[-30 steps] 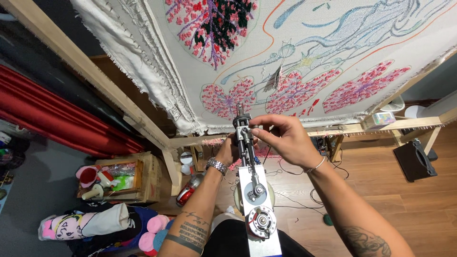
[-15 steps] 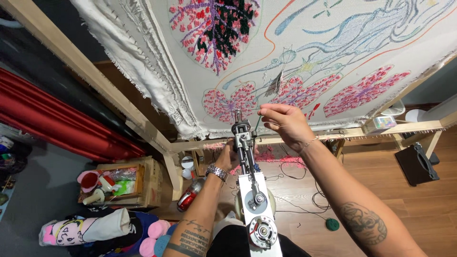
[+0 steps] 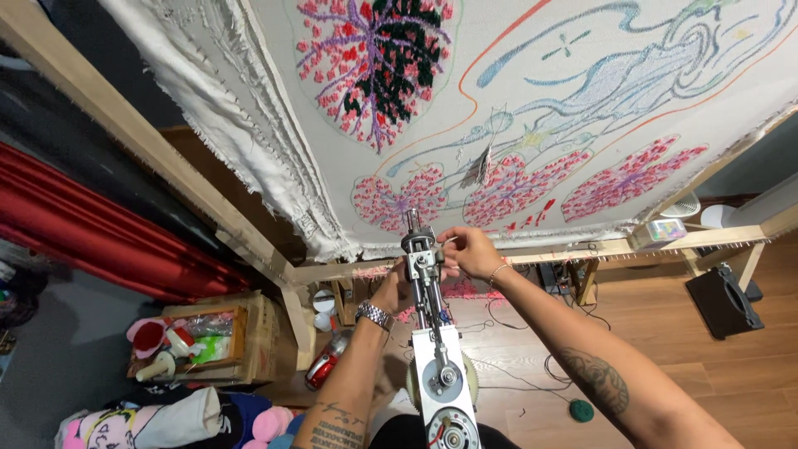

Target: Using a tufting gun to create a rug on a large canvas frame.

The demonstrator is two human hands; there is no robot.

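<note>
Cloth: the stretched backing cloth [image 3: 582,108] with its pink flower patches and blue line drawing fills the view above you; if the gun tip drives in at a slant, it could tear the weave beside the finished pink patch [image 3: 391,199].
Frame: the wooden frame [image 3: 582,249] runs just behind your hands; leaning your weight on it could slacken the cloth and spoil the pile.
Tufting gun: you hold the tufting gun [image 3: 436,349] upright between your forearms, its tip near the cloth's lower edge; should it start while your fingers are at the head, they could be caught.
Left hand: your left hand [image 3: 399,287] grips the gun's body from behind, fingers wrapped around it, partly hidden.
Right hand: your right hand [image 3: 470,252] sits at the gun's head, fingertips pinched narrow on something too thin to make out, perhaps yarn.
Cables: loose cables [image 3: 515,366] trail across the floor and could snag your feet.
</note>
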